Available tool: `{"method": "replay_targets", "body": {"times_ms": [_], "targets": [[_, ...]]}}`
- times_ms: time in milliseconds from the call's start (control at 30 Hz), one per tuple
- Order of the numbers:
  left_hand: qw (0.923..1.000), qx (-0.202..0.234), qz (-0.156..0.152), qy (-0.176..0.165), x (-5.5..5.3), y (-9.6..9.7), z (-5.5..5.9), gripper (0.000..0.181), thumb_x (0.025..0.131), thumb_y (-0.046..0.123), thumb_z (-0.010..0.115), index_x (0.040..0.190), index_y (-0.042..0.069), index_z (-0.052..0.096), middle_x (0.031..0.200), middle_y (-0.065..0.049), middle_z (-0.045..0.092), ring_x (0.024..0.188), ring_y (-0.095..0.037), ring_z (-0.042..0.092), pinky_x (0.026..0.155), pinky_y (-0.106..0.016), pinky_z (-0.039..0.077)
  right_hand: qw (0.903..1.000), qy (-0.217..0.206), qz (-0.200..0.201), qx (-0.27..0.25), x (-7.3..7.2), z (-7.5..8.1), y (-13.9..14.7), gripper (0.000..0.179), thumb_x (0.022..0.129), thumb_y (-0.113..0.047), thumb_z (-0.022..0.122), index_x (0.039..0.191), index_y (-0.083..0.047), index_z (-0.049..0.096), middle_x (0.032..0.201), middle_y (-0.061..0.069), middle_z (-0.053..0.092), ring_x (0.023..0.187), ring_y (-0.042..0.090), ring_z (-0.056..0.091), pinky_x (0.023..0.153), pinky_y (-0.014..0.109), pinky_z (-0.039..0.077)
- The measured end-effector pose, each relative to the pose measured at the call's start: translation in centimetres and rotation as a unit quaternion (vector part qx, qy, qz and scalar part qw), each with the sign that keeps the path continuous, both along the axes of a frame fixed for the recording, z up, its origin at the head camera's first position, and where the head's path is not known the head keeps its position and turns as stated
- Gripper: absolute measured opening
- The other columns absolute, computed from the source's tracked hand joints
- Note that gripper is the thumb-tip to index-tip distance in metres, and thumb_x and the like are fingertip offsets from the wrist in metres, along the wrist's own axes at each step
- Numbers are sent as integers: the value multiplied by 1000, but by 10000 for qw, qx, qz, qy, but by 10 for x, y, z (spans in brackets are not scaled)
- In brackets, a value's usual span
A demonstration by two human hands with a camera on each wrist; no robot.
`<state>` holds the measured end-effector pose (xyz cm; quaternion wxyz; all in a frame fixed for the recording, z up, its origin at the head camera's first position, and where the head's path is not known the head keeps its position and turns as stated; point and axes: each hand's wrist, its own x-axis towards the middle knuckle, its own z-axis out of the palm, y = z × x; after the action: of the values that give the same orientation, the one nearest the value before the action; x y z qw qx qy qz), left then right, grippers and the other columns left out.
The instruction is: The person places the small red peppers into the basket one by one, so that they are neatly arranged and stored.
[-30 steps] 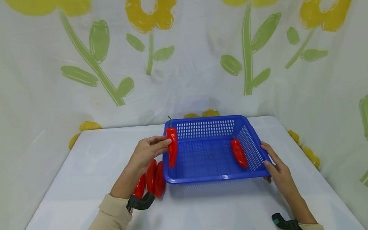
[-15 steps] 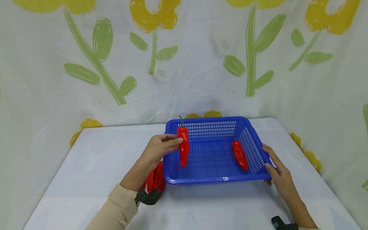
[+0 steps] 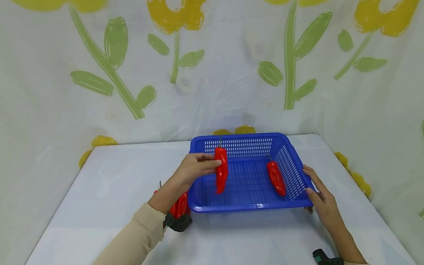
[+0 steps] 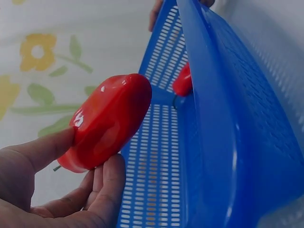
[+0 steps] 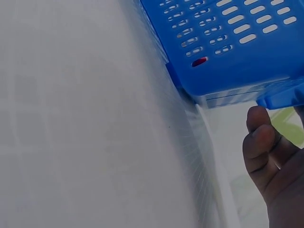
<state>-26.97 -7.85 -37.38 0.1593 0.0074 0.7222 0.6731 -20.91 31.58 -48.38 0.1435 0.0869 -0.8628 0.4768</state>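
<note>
My left hand [image 3: 192,171] pinches a red chili pepper [image 3: 221,171] between thumb and fingers, stem upward, above the left part of a blue plastic basket [image 3: 230,207]. In the left wrist view the held pepper [image 4: 107,126] is large and its green stem tip shows below. Another red pepper [image 3: 276,178] lies inside the basket by its right wall. My right hand [image 3: 324,208] grips the basket's right rim near the front corner, thumb on the rim. From the right wrist, curled fingers [image 5: 260,142] show beneath the rim.
Several red peppers [image 3: 181,206] lie on the white table [image 3: 246,246] left of the basket, partly hidden by my left wrist and its black band [image 3: 178,223]. A wall cloth with printed flowers [image 3: 176,8] stands behind and beside the table.
My left hand has carried its pepper to the right, from the basket's left edge to farther over the inside. My right hand has stayed on the rim. The basket has hardly moved.
</note>
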Motion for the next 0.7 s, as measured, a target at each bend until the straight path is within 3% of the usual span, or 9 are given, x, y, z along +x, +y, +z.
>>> {"method": "replay_targets", "body": {"times_ms": [167, 300, 367, 700], "targets": [[9998, 129, -147, -39, -4, 8, 1, 44, 92, 17, 74, 126, -6, 59, 118, -18, 66, 98, -27, 72, 99, -41, 51, 9998, 157, 115, 12, -1, 0, 0, 51, 106, -19, 45, 156, -25, 36, 160, -7, 32, 90, 9, 58, 44, 30, 51], [9995, 257, -50, -192, -7, 12, 4, 42, 92, 12, 74, 125, -8, 59, 116, -20, 67, 98, -29, 72, 91, -38, 56, 9993, 204, 326, -13, -6, 2, -1, 52, 106, -17, 45, 157, -24, 35, 161, -4, 31, 93, 9, 57, 44, 30, 51], [9994, 267, -15, -238, -8, 14, 4, 41, 92, 11, 74, 124, -9, 59, 115, -21, 67, 98, -30, 72, 88, -37, 57, 9991, 199, 373, -45, -7, 2, 0, 52, 106, -16, 45, 157, -24, 35, 160, -4, 31, 87, 10, 59, 44, 30, 50], [9985, 215, -95, -490, -19, 24, -3, 35, 91, 10, 75, 117, -8, 62, 108, -18, 71, 95, -28, 72, 86, -37, 58, 9999, 61, 129, -49, -2, 0, 0, 52, 106, -20, 46, 156, -27, 36, 160, -9, 31, 88, 9, 59, 45, 30, 52]]}}
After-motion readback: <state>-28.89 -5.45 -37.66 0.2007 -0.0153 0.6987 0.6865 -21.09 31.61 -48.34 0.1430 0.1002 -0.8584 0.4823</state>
